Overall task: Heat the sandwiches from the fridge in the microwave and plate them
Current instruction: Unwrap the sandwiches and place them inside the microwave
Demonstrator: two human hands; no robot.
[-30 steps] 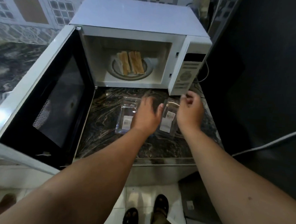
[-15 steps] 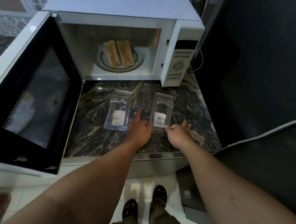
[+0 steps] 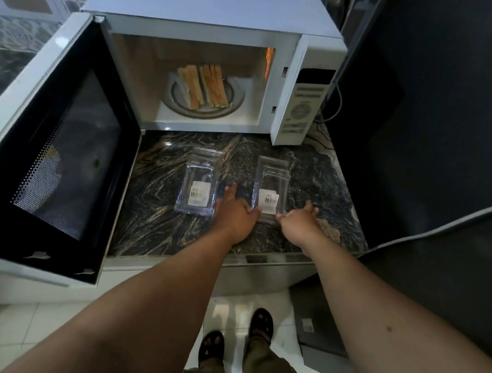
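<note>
Two toasted sandwiches lie side by side on the round turntable inside the white microwave. Its door hangs wide open to the left. Two empty clear plastic sandwich boxes rest on the dark marble counter in front: the left box and the right box, each with a white barcode label. My left hand lies flat between the boxes, thumb touching the right box's near corner. My right hand touches that box's near right corner. Neither hand grips anything.
The microwave's control panel faces me at the right, with a cable behind it. A tall dark surface stands to the right of the counter. Below the counter edge are white floor tiles and my sandalled feet.
Both hands have drawn back from over the boxes toward the counter's near edge. Since half a second ago they have hardly moved. The boxes lie uncovered.
</note>
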